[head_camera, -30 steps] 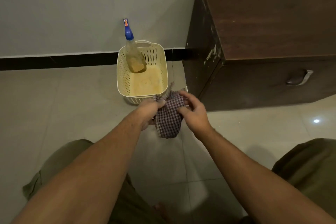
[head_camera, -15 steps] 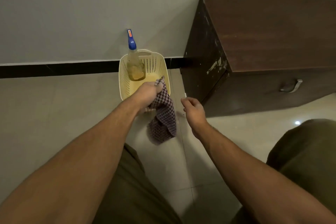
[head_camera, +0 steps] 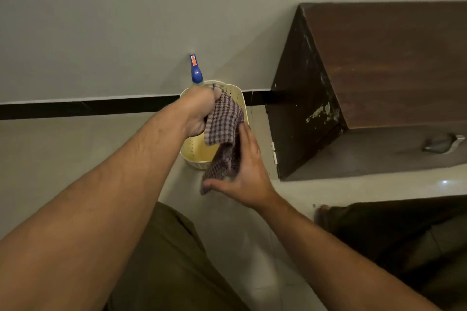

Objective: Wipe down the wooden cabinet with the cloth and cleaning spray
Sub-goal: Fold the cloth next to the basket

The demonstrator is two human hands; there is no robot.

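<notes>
My left hand (head_camera: 198, 111) grips the top of a checked cloth (head_camera: 223, 131), which hangs down over the cream plastic basket (head_camera: 194, 151). My right hand (head_camera: 246, 174) lies with straight fingers against the cloth's lower part, thumb under its bottom edge. Behind my left hand, the blue top of the spray bottle (head_camera: 195, 70) sticks up from the basket; its body is hidden. The dark wooden cabinet (head_camera: 379, 63) stands to the right against the wall, a metal handle (head_camera: 441, 144) on its front.
The basket sits on the pale tiled floor (head_camera: 75, 159) by the wall's black skirting (head_camera: 75, 106), just left of the cabinet's scuffed side (head_camera: 303, 98). My knees in olive trousers (head_camera: 164, 260) fill the bottom of the view.
My left hand lifted the cloth up over the basket after my right hand let go; the right hand has now come back against the cloth's lower part. The view tilted upward.
</notes>
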